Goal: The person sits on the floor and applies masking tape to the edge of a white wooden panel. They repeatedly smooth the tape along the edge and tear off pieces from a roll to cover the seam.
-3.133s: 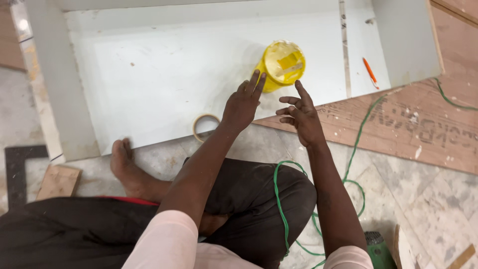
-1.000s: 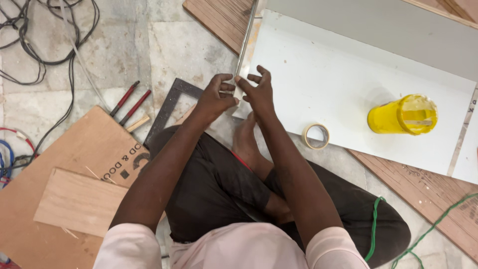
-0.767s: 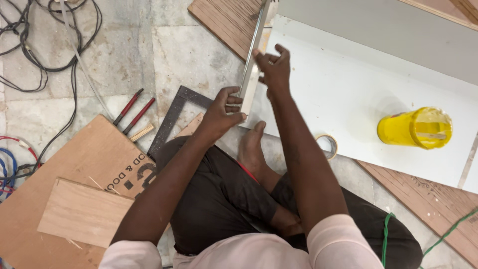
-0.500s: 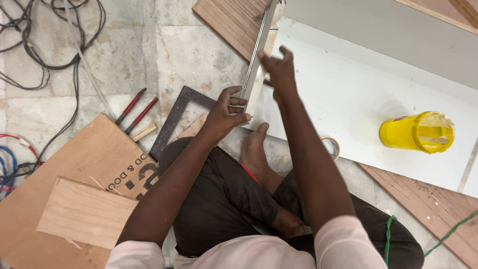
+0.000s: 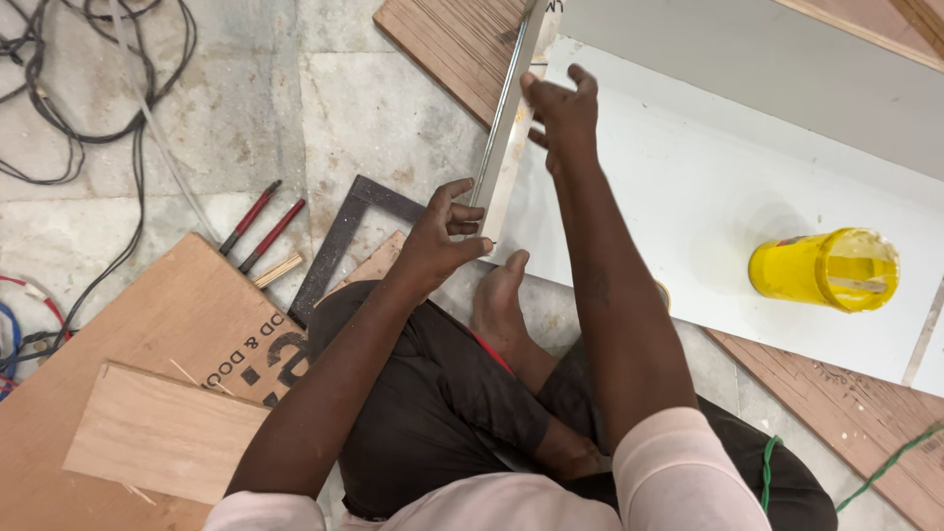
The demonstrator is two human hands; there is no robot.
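**Both hands on the edge strip**

My left hand (image 5: 442,236) pinches the near end of the thin pale edge strip (image 5: 503,138), thumb and forefinger closed on it while the other fingers (image 5: 454,189) curl loosely above, not quite shut. My right hand (image 5: 562,106) sits farther up the same strip, its fingers spread a little and bent, the tips pressing the strip against the edge of the white panel (image 5: 688,197) (whether the thumb wraps underneath I cannot tell).

The strip runs straight from my left fingers past my right ones, along the panel's left edge. Just left of my left fingers lies a dark metal square (image 5: 339,241) on the floor (image 5: 374,108), and beyond it two red-handled tools (image 5: 258,221). Directly below my left fingers is my bare foot (image 5: 500,300). Well to the right of my right fingers a yellow jar (image 5: 824,270) lies on its side on the panel. Plywood sheets (image 5: 167,324) sit near my left forearm.
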